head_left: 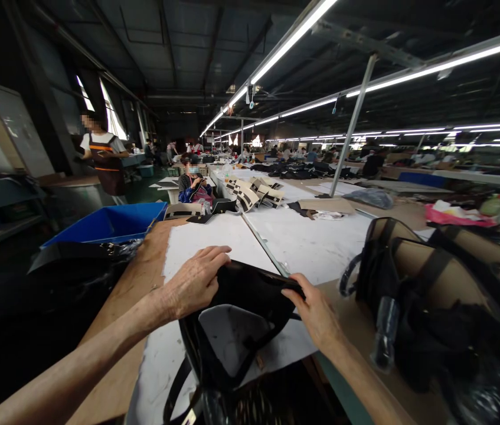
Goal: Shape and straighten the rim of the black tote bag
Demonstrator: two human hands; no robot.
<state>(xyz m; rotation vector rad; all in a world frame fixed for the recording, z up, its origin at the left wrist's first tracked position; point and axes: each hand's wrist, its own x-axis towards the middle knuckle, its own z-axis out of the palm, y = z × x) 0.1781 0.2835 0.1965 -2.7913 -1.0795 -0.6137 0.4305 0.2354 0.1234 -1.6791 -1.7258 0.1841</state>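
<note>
A black bag (pixel 254 292) is held up over the near end of the white-covered table (pixel 205 236). My left hand (pixel 199 280) grips the left end of its far edge, with fingers curled over the rim. On the opposite end, my right hand (pixel 314 304) pinches the same edge between thumb and fingers. Black strap-like bands curve round a pale grey area below that edge; whether this is lining or table surface I cannot tell. A strap hangs at the bag's lower left, beside a small metallic piece (pixel 190 417). The lower part of the bag is dark and hard to make out.
Several black bags with beige panels (pixel 435 271) crowd the right side. A blue bin (pixel 112 224) and dark material (pixel 55 295) lie left. Beige and black pieces (pixel 250 195) sit farther along the table, near a seated person (pixel 194 186). Another person (pixel 105 156) stands left.
</note>
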